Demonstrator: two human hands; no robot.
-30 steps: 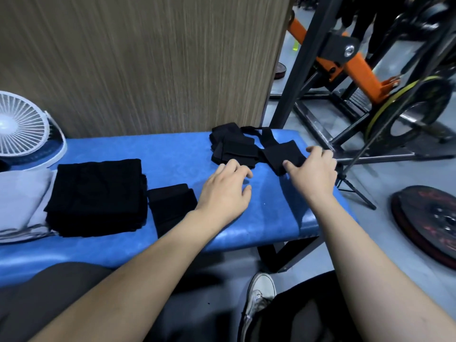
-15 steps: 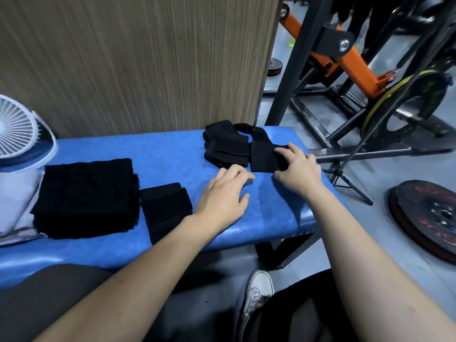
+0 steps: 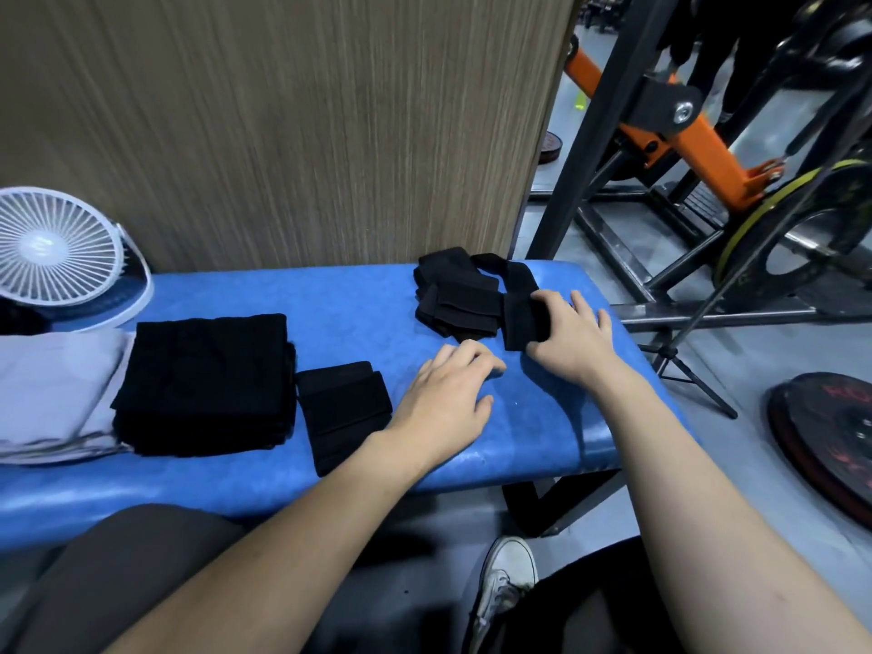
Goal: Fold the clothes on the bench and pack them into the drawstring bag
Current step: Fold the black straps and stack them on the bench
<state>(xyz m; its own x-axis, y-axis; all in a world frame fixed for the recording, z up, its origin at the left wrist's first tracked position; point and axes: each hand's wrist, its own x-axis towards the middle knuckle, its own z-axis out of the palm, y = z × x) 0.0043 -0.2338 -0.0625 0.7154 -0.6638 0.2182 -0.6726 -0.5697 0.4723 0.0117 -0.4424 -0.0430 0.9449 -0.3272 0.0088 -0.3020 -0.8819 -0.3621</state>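
A crumpled black garment [image 3: 455, 299] with a strap lies at the far right of the blue bench [image 3: 283, 313]. My right hand [image 3: 573, 337] pinches its right flap [image 3: 519, 321] between thumb and forefinger, the other fingers spread on the bench. Just left of it, my left hand [image 3: 448, 394] rests on the bench with loosely curled fingers that hold nothing, the fingertips near the garment's front edge. A small folded black piece [image 3: 344, 408], a larger folded black stack [image 3: 203, 384] and a folded grey cloth [image 3: 52, 389] lie in a row to the left.
A white fan [image 3: 52, 257] stands at the bench's far left, a wood-grain panel [image 3: 306, 125] behind. To the right are a black and orange machine frame [image 3: 679, 134], a thin tripod leg [image 3: 684, 375] and a weight plate [image 3: 830, 441] on the floor. My shoe [image 3: 502, 578] is below.
My right hand drew the garment's right flap leftward, against the rest of the bundle, and now pinches it. The left hand has stayed on the bench.
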